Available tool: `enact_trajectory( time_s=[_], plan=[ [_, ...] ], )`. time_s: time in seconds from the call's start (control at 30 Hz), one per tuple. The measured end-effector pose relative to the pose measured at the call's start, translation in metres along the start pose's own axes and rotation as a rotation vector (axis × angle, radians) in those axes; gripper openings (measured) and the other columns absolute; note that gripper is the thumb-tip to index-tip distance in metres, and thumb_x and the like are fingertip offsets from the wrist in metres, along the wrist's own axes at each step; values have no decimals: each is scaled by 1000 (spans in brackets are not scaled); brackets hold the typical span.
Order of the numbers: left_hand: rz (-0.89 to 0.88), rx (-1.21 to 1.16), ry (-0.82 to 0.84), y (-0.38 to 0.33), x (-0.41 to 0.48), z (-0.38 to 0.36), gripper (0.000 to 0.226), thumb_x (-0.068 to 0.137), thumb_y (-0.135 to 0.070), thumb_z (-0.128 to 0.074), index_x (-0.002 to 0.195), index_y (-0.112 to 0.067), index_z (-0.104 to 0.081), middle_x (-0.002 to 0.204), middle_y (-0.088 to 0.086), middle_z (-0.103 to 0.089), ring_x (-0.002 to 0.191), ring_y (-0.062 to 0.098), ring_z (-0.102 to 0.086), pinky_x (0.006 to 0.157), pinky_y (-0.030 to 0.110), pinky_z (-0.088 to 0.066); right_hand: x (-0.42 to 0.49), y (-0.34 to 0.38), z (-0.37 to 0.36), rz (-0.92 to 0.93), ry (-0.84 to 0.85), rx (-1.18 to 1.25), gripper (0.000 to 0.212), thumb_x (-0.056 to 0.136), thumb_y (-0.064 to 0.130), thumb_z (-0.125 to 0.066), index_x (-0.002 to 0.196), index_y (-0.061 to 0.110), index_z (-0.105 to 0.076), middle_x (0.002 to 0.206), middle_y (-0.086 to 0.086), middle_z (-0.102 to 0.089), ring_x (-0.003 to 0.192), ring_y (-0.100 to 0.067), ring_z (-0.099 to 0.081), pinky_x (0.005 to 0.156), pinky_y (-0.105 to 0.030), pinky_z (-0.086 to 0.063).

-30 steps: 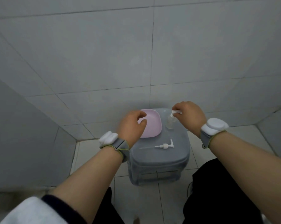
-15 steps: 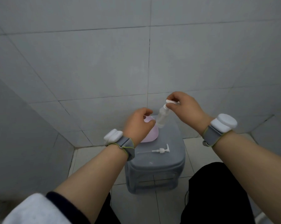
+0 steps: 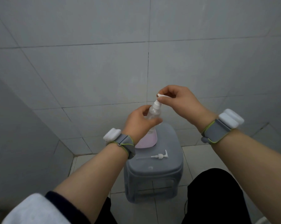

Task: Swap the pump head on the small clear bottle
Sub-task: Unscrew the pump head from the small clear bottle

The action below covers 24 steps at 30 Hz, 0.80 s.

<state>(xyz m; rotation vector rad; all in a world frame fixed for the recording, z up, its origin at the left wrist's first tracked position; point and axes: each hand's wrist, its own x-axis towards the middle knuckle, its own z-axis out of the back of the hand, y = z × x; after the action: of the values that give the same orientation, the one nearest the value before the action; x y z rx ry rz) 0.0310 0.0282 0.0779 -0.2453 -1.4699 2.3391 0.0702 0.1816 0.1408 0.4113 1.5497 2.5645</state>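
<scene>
The small clear bottle (image 3: 154, 112) is held in the air above the grey stool (image 3: 165, 168), tilted slightly. My left hand (image 3: 140, 122) wraps around its lower body. My right hand (image 3: 180, 101) pinches the white pump head (image 3: 160, 96) fitted on the bottle's neck, thumb and fingers on the nozzle. A second white pump head (image 3: 159, 156) with its long thin tube lies on its side on the stool top, in front of the pink dish (image 3: 147, 140).
The stool stands in a tiled corner, with grey wall tiles behind and to the left. My knees in black trousers flank the stool. Both wrists carry grey bands with white sensor blocks.
My right hand lifted the bottle off the stool by its pump head. My left hand left the pink dish and closed around the bottle's body.
</scene>
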Motion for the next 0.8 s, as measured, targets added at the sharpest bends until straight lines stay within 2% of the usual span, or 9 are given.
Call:
enact_trajectory(
  time_s=[0.1,0.2,0.37,0.47,0.57,0.67,0.8],
  plan=[
    [3,-24,-13,-2,-4,2,42,70,-30,-80,109,-21,-68,99,-3,-72,91,14,-66,87,39,-53,-1,4,-2,0,3,33,12,83,12,-70,93,6,-72,88,-4,-70,80,-9,-61,81,-26,-49],
    [23,-58,-33,-3,-5,2,37,69,-30,-82,102,-20,-68,95,-2,-72,88,15,-67,86,42,-54,-2,5,-5,-2,-27,50,12,83,12,-70,95,10,-71,98,-8,-73,87,-12,-64,85,-28,-50],
    [74,-45,-109,-4,-7,0,37,61,-39,-85,86,-24,-62,79,-6,-68,74,13,-66,74,38,-55,-2,0,-10,-3,-187,4,27,84,29,-69,109,21,-64,93,1,-68,85,-8,-62,78,-19,-48],
    [84,-22,-164,-5,-7,1,40,59,-45,-84,79,-27,-55,73,-8,-64,67,10,-63,63,32,-50,-6,0,-13,6,-317,-7,18,85,33,-66,97,21,-64,84,10,-64,75,0,-59,69,-16,-43],
    [82,-13,-193,-9,-6,1,41,59,-45,-83,78,-26,-53,73,-8,-62,67,11,-62,63,32,-50,-11,0,-22,-2,-324,15,13,85,34,-65,83,20,-65,74,11,-63,66,0,-56,64,-18,-42],
    [79,-16,-210,-15,-7,0,42,59,-47,-82,78,-24,-52,73,-6,-63,66,13,-61,60,32,-49,-14,1,-33,-52,-293,-20,22,80,42,-69,78,20,-66,71,10,-65,65,-2,-59,60,-21,-44],
    [73,-27,-221,-20,-10,-1,40,59,-46,-79,78,-24,-52,71,-8,-63,62,7,-60,53,26,-41,-15,3,-44,-112,-282,-46,36,68,52,-76,72,18,-64,68,6,-65,65,-12,-63,61,-29,-50]
  ],
)
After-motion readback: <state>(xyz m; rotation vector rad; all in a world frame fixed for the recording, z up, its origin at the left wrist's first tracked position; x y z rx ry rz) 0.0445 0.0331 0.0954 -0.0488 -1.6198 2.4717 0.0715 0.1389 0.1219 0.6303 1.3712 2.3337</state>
